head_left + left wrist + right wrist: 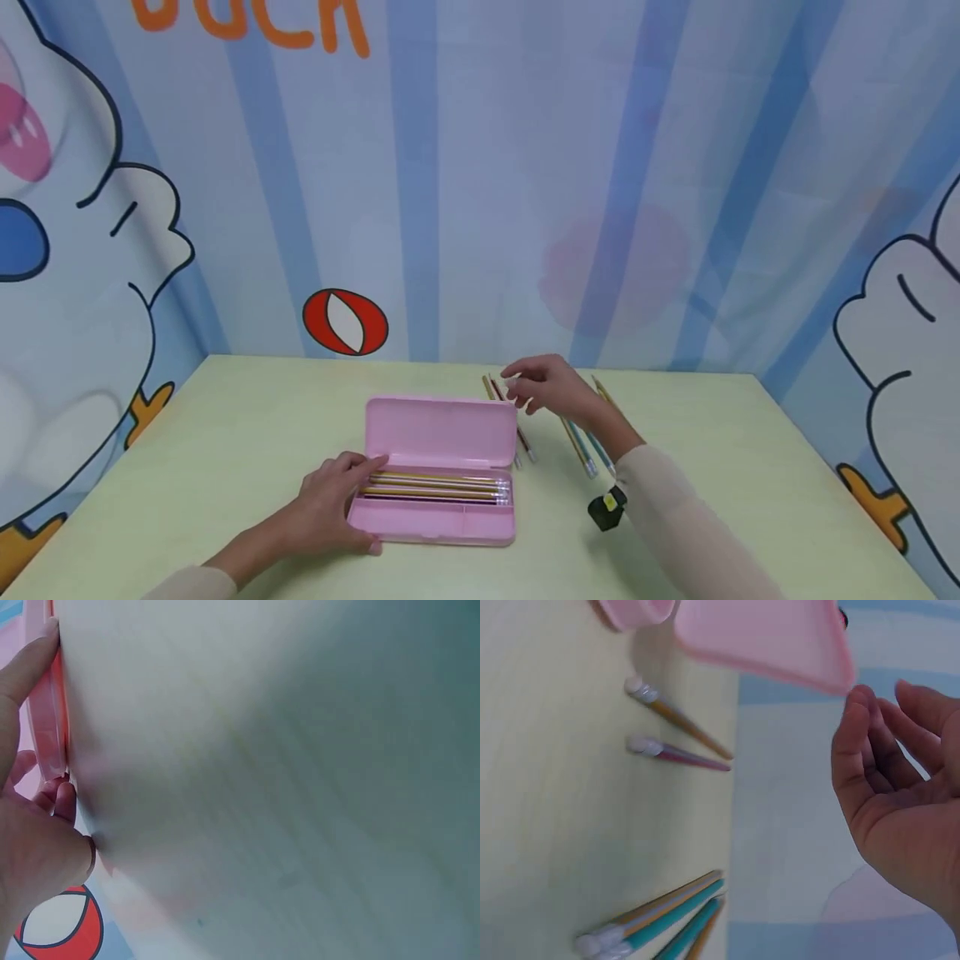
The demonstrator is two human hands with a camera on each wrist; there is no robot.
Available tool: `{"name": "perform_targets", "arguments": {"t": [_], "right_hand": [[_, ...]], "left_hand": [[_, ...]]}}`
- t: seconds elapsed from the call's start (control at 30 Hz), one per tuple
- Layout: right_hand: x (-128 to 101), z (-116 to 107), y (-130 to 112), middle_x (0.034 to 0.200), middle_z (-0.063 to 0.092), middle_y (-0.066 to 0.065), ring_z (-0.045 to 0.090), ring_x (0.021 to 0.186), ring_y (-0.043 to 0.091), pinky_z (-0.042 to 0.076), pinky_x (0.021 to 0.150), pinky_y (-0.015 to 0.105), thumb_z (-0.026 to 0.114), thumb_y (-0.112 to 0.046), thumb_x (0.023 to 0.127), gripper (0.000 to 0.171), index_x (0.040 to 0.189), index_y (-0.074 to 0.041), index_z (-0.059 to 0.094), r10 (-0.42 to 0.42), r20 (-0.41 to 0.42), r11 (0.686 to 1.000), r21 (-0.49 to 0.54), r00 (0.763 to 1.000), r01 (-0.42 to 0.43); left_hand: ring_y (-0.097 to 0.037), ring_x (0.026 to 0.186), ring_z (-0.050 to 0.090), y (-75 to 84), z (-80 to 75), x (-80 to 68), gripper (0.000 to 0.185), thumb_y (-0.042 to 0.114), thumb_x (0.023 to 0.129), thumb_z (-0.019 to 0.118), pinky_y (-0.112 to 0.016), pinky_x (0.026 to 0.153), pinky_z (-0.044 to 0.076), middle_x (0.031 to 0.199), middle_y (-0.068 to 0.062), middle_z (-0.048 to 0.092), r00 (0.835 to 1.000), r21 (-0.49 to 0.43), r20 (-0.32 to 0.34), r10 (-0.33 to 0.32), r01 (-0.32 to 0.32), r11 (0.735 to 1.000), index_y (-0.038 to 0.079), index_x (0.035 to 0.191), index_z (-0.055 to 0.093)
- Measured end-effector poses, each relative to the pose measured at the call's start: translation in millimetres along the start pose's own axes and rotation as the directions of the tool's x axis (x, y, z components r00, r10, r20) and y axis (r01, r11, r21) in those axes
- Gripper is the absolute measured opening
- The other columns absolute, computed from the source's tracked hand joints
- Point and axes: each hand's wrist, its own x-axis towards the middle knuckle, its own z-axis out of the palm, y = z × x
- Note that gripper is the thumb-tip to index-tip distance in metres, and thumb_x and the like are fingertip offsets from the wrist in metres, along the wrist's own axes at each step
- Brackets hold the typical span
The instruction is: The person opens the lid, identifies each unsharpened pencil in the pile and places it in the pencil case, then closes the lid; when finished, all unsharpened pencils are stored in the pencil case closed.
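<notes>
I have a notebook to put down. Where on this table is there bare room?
Bare table lies left of the pink pencil case, and along the right edge past the loose pencils. It is crowded between case, right hand and black clip.

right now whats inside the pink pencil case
The open pink pencil case holds several pencils lying lengthwise in its tray. The left hand covers the tray's left end, so their tips there cannot be seen.

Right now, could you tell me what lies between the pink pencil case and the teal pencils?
In the head view, two pencils lie between the pencil case and the teal pencils.
</notes>
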Motion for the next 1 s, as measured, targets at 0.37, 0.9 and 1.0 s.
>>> {"name": "perform_targets", "arguments": {"t": [0.37,0.9,1.0], "right_hand": [[13,19,35,0.100,0.074,0.012,0.070,0.080,0.021,0.057,0.070,0.033,0.060,-0.003,0.095,0.027,0.120,0.001,0.069,0.100,-0.026,0.983,-0.152,0.995,-0.103],[18,45,46,0.081,0.071,0.002,0.056,0.063,0.011,0.047,0.062,0.029,0.071,-0.011,0.090,0.004,0.091,-0.010,0.074,-0.033,-0.102,0.870,-0.493,0.994,-0.022],[19,47,47,0.073,0.066,-0.002,0.052,0.064,0.011,0.045,0.064,0.030,0.071,-0.011,0.089,0.008,0.081,-0.013,0.070,-0.063,-0.108,0.837,-0.548,0.992,-0.006]], "left_hand": [[-0.023,0.113,0.049,-2.7,0.1,0.0,0.107,0.049,0.056,0.095,-0.054,0.096,0.038,0.126,-0.002,0.053,1.000,0.019,-0.021,0.017,-0.017,1.000,0.017,0.147,0.050],[-0.023,0.115,0.049,0.7,2.1,-0.7,0.106,0.046,0.055,0.096,-0.056,0.099,0.036,0.127,-0.003,0.053,1.000,-0.007,-0.016,-0.019,0.019,1.000,0.018,0.146,0.050],[-0.023,0.115,0.049,0.0,2.2,-0.5,0.106,0.045,0.055,0.096,-0.057,0.099,0.036,0.127,-0.003,0.053,1.000,-0.002,-0.021,-0.018,0.018,1.000,0.017,0.146,0.050]]}}
